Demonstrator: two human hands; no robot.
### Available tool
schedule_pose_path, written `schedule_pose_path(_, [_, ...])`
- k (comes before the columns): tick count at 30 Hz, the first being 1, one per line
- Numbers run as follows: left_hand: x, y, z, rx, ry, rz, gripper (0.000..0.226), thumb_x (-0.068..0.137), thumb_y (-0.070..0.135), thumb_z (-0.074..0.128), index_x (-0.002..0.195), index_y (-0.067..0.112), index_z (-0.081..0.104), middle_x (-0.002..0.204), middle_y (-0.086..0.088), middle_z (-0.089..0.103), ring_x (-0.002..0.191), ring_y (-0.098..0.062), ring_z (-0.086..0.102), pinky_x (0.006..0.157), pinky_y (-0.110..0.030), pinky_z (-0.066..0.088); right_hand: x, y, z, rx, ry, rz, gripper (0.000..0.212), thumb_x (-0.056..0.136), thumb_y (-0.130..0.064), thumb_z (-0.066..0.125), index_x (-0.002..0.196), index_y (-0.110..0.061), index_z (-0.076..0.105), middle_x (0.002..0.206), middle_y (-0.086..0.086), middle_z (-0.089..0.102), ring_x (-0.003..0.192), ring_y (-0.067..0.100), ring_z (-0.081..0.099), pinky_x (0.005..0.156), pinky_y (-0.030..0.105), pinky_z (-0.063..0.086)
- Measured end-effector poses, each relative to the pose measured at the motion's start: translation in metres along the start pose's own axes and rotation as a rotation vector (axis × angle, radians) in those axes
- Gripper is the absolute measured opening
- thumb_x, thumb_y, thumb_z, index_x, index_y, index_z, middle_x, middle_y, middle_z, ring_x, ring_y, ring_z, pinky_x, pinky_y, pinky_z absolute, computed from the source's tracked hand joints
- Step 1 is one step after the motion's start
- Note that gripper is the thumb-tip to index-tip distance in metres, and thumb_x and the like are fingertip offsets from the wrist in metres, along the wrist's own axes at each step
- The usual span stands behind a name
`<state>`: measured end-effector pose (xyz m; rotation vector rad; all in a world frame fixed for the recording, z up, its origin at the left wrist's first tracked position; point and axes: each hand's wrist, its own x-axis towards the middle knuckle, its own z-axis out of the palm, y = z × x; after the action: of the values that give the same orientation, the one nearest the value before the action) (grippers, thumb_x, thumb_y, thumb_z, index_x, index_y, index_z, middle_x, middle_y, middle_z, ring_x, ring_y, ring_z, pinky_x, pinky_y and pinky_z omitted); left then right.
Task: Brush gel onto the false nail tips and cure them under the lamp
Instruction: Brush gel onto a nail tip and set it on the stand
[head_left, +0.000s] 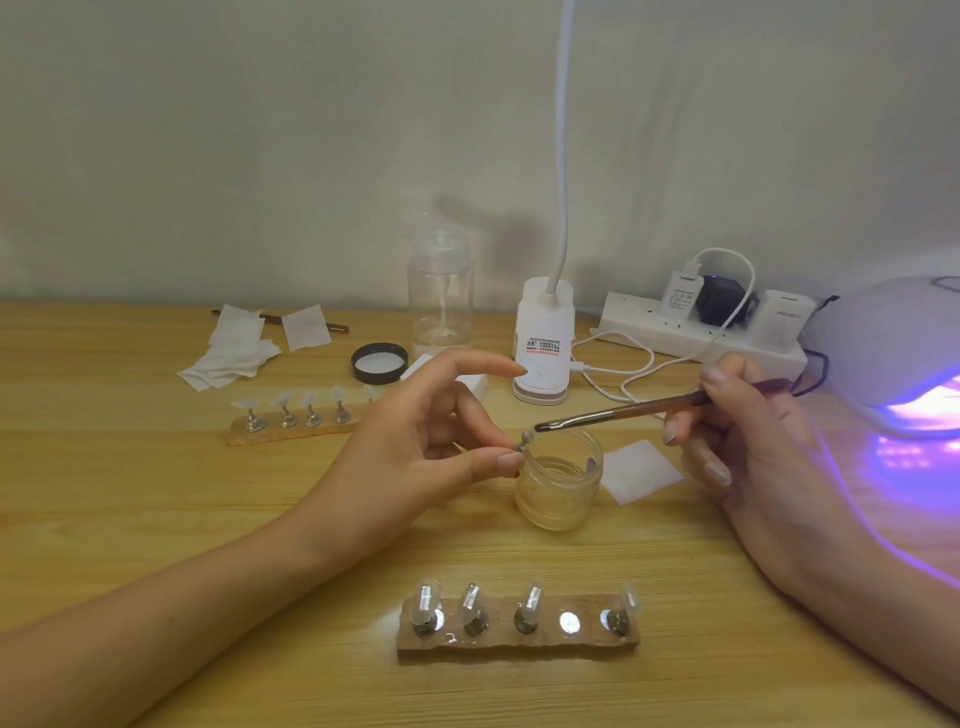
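Pale wood of the tabletop (156, 493) ran under everything, with a plain wall behind. My left fingers (501, 460) pinched a small metal stand carrying one false nail tip (527, 439) between the thumb and a curled finger, the forefinger lifted free. The tip hung just over the rim of the open gel jar (561, 488), which stood right beside that pinch. My right fingers (724, 379) were curled round the brush (623, 410) like a pen. Its dark bristles were touching the tip or very nearly; I could not tell which.

Nearer me than both sets of fingers lay a wooden holder strip (519, 642) with four tips standing on it and one bare magnet spot (570, 621), where I judged the held tip belonged. Beyond my left fingers, a second strip (291, 434) carried more tips. Out past my right fingers, the curing lamp (883, 343) glowed violet.

I judged this to be the coating step, with much of the task left. The next move called for a thin, even stroke and a steady pinch, then carrying the tip under the lamp without smearing.
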<state>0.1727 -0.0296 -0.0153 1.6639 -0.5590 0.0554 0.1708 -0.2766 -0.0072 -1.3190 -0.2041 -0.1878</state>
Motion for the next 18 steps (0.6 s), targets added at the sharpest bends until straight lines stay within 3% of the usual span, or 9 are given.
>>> schedule_pose_path(6, [0.0004, -0.0014, -0.0002, -0.029, -0.013, -0.007, 0.052, 0.074, 0.021, 0.078, 0.123, 0.028, 0.062, 0.077, 0.003, 0.069, 0.083, -0.02, 0.075, 0.083, -0.03, 0.06, -0.0005, 0.0013, 0.0017, -0.085, 0.002, 0.004, 0.023, 0.086, -0.034, 0.058, 0.066, -0.026, 0.049, 0.062, 0.01, 0.064, 0.04, 0.011, 0.032, 0.051, 0.033, 0.017])
schedule_pose_path(9, [0.0003, -0.0016, -0.0002, -0.041, -0.016, -0.007, 0.053, 0.074, 0.02, 0.078, 0.123, 0.027, 0.062, 0.077, 0.002, 0.069, 0.083, -0.02, 0.076, 0.083, -0.029, 0.06, 0.0002, 0.0025, -0.0013, -0.054, 0.023, 0.004, 0.021, 0.085, -0.033, 0.058, 0.069, -0.024, 0.047, 0.06, 0.01, 0.062, 0.039, 0.01, 0.031, 0.047, 0.023, 0.018])
schedule_pose_path(11, [0.0004, -0.0016, 0.0001, -0.054, -0.016, -0.01, 0.055, 0.073, 0.019, 0.079, 0.125, 0.027, 0.061, 0.077, 0.001, 0.068, 0.082, -0.021, 0.076, 0.083, -0.027, 0.059, 0.0008, 0.0024, -0.0025, -0.012, 0.015, -0.004, 0.02, 0.087, -0.031, 0.056, 0.071, -0.024, 0.047, 0.06, 0.009, 0.062, 0.038, 0.009, 0.032, 0.043, 0.014, 0.029])
schedule_pose_path(18, [0.0003, -0.0006, -0.0001, -0.046, -0.024, -0.007, 0.056, 0.074, 0.021, 0.078, 0.126, 0.027, 0.06, 0.077, 0.003, 0.069, 0.082, -0.02, 0.076, 0.08, -0.023, 0.057, 0.0013, 0.0032, -0.0005, -0.039, -0.026, 0.024, 0.022, 0.086, -0.032, 0.059, 0.067, -0.026, 0.051, 0.063, 0.011, 0.066, 0.039, 0.009, 0.034, 0.043, 0.013, 0.034])
